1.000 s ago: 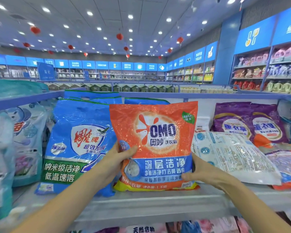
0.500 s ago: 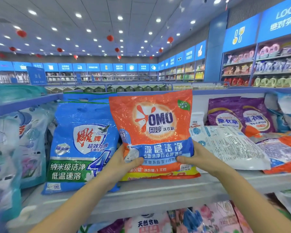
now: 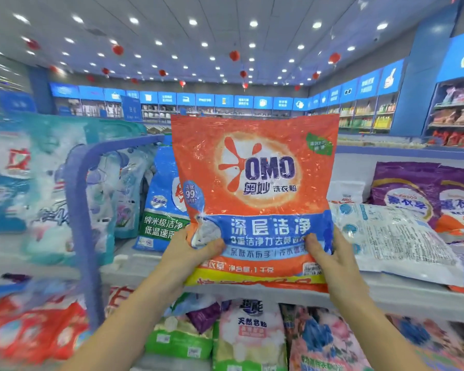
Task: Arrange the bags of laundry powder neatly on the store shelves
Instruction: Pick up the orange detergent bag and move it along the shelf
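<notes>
— What did the head view show of the task's bag?

— The person held an orange OMO bag (image 3: pixel 255 183) upright with both hands, and its printed front faced the camera. It was in front of the middle shelf (image 3: pixel 386 287), and its lower edge covered the front edge of that shelf. Whether it touched the board could not be told.

— And how were the fingers?

— The left hand (image 3: pixel 188 253) gripped the lower left corner of the bag. Its thumb pressed on the front, and the other fingers were hidden behind the bag. The right hand (image 3: pixel 332 258) gripped the lower right side in the same way, thumb in front and fingers behind.

— What was around it?

— On the left, a blue bag (image 3: pixel 161 210) stood upright on the shelf, partly hidden by the orange one. On the right, a white bag (image 3: pixel 394 236) lay flat on the shelf, just beside the right hand. Behind it, purple bags (image 3: pixel 413 194) stood upright. Further left there was a blue frame post (image 3: pixel 83 210), and beyond it pale bags that were too blurred to read. On the level below, more bags stood in a row, one white-and-green bag (image 3: pixel 249 333) directly under the orange one. Far behind, red lanterns (image 3: pixel 234 55) hung from the ceiling.
</notes>
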The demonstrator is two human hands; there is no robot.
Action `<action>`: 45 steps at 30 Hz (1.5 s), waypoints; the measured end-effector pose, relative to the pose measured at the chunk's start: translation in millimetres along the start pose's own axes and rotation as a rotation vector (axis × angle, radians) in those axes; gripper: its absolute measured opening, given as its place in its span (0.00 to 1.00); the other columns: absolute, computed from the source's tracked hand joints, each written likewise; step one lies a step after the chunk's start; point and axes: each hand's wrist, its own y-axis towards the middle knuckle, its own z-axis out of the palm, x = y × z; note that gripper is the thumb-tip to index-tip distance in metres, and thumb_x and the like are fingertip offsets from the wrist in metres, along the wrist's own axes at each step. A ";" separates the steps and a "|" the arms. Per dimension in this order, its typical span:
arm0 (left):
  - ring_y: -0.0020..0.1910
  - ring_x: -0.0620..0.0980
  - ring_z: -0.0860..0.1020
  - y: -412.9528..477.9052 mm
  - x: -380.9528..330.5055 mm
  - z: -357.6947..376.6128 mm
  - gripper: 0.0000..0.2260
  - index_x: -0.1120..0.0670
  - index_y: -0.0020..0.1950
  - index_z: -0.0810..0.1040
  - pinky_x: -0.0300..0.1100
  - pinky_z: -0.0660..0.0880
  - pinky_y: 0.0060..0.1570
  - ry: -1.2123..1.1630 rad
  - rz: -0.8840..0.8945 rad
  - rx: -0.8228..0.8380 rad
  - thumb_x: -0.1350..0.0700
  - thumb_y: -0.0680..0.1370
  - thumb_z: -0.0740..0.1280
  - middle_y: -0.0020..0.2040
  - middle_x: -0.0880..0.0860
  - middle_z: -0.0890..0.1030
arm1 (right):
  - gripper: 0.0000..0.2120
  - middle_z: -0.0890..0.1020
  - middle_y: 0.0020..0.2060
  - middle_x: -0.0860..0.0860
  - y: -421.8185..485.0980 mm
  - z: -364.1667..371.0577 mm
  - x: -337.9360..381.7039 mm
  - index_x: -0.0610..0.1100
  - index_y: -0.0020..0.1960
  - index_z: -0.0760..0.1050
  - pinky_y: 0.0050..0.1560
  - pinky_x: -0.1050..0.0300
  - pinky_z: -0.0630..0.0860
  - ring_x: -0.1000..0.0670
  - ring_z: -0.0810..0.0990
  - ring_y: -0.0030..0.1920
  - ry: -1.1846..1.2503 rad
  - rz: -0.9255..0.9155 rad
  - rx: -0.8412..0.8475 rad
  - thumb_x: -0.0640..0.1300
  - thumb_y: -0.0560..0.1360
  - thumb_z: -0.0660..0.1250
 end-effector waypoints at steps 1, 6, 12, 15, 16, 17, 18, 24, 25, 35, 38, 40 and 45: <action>0.29 0.41 0.81 -13.0 -1.2 -5.3 0.14 0.55 0.42 0.76 0.36 0.77 0.30 -0.003 0.006 -0.011 0.61 0.60 0.75 0.29 0.47 0.83 | 0.06 0.84 0.40 0.62 -8.3 5.1 2.0 0.55 0.47 0.76 0.38 0.66 0.78 0.59 0.83 0.40 0.031 0.005 0.000 0.47 0.72 0.64; 0.35 0.35 0.80 -77.3 -14.4 -54.6 0.17 0.50 0.44 0.78 0.29 0.74 0.35 0.172 0.070 -0.083 0.51 0.57 0.73 0.34 0.40 0.83 | 0.28 0.86 0.40 0.54 -40.6 53.6 5.9 0.57 0.45 0.79 0.32 0.59 0.80 0.51 0.84 0.36 0.166 0.083 0.112 0.71 0.51 0.73; 0.37 0.37 0.80 -146.2 -30.9 -142.1 0.23 0.52 0.46 0.79 0.33 0.75 0.39 0.273 0.064 -0.345 0.42 0.55 0.69 0.37 0.41 0.84 | 0.38 0.86 0.41 0.51 -67.4 158.0 10.3 0.53 0.48 0.80 0.37 0.49 0.82 0.46 0.84 0.40 0.279 0.156 0.290 0.73 0.44 0.73; 0.36 0.36 0.80 -176.3 -37.3 -185.7 0.24 0.50 0.46 0.77 0.30 0.74 0.37 0.274 0.067 -0.493 0.41 0.54 0.69 0.36 0.39 0.83 | 0.35 0.86 0.42 0.51 -81.7 215.9 15.2 0.59 0.45 0.81 0.37 0.51 0.81 0.48 0.84 0.39 0.348 0.175 0.369 0.74 0.42 0.74; 0.37 0.37 0.80 -186.0 -37.6 -203.1 0.25 0.50 0.46 0.77 0.30 0.74 0.37 0.282 0.064 -0.535 0.40 0.53 0.69 0.36 0.38 0.83 | 0.36 0.86 0.40 0.51 -86.2 235.0 14.7 0.57 0.45 0.82 0.34 0.54 0.81 0.50 0.84 0.37 0.367 0.191 0.397 0.73 0.41 0.74; 0.37 0.37 0.81 -196.2 -39.8 -221.0 0.25 0.49 0.46 0.76 0.29 0.74 0.36 0.290 0.055 -0.579 0.40 0.53 0.69 0.36 0.38 0.83 | 0.38 0.86 0.38 0.50 -92.7 256.1 16.8 0.54 0.45 0.82 0.32 0.56 0.80 0.50 0.84 0.35 0.384 0.209 0.437 0.73 0.41 0.74; 0.36 0.36 0.81 -205.4 -41.8 -239.3 0.25 0.49 0.46 0.76 0.29 0.74 0.35 0.292 0.044 -0.618 0.40 0.54 0.69 0.35 0.37 0.83 | 0.40 0.86 0.38 0.50 -99.3 277.3 17.7 0.51 0.46 0.81 0.31 0.58 0.79 0.50 0.84 0.35 0.392 0.212 0.477 0.73 0.41 0.74; 0.33 0.37 0.81 -258.0 -55.3 -369.5 0.22 0.49 0.47 0.76 0.30 0.75 0.32 0.271 -0.030 -0.760 0.42 0.57 0.71 0.33 0.39 0.83 | 0.14 0.85 0.45 0.55 -144.1 426.0 17.9 0.49 0.54 0.78 0.42 0.64 0.79 0.57 0.83 0.43 0.373 0.156 0.553 0.49 0.69 0.70; 0.36 0.42 0.83 -265.9 -57.3 -394.0 0.28 0.51 0.49 0.77 0.36 0.78 0.37 0.269 -0.038 -0.776 0.38 0.53 0.72 0.36 0.43 0.85 | 0.10 0.85 0.45 0.56 -150.6 451.2 17.7 0.49 0.52 0.78 0.42 0.66 0.78 0.58 0.82 0.43 0.367 0.157 0.563 0.43 0.71 0.70; 0.41 0.54 0.84 -292.5 -88.6 -582.7 0.42 0.52 0.54 0.76 0.45 0.81 0.38 0.204 -0.094 -0.830 0.28 0.48 0.72 0.43 0.51 0.86 | 0.07 0.85 0.37 0.57 -182.9 651.1 36.3 0.48 0.50 0.78 0.33 0.69 0.75 0.57 0.83 0.38 0.392 0.273 0.610 0.45 0.73 0.69; 0.40 0.53 0.84 -283.9 -88.3 -628.3 0.25 0.52 0.53 0.76 0.42 0.80 0.35 0.196 -0.078 -0.865 0.38 0.63 0.65 0.43 0.51 0.86 | 0.19 0.86 0.37 0.53 -180.4 697.7 39.3 0.47 0.51 0.78 0.31 0.65 0.76 0.54 0.83 0.36 0.420 0.275 0.632 0.58 0.66 0.71; 0.39 0.53 0.84 -275.2 -86.5 -656.6 0.26 0.53 0.54 0.76 0.42 0.80 0.34 0.204 -0.087 -0.883 0.36 0.66 0.65 0.43 0.53 0.86 | 0.27 0.86 0.42 0.51 -176.5 728.0 37.0 0.49 0.53 0.78 0.32 0.64 0.77 0.52 0.84 0.39 0.405 0.275 0.634 0.64 0.61 0.71; 0.40 0.54 0.84 -241.1 -82.0 -737.6 0.33 0.52 0.54 0.76 0.46 0.81 0.39 0.239 -0.070 -0.906 0.30 0.60 0.66 0.43 0.53 0.86 | 0.07 0.86 0.42 0.50 -153.5 810.3 12.7 0.51 0.51 0.78 0.38 0.59 0.80 0.50 0.84 0.41 0.384 0.300 0.635 0.44 0.74 0.65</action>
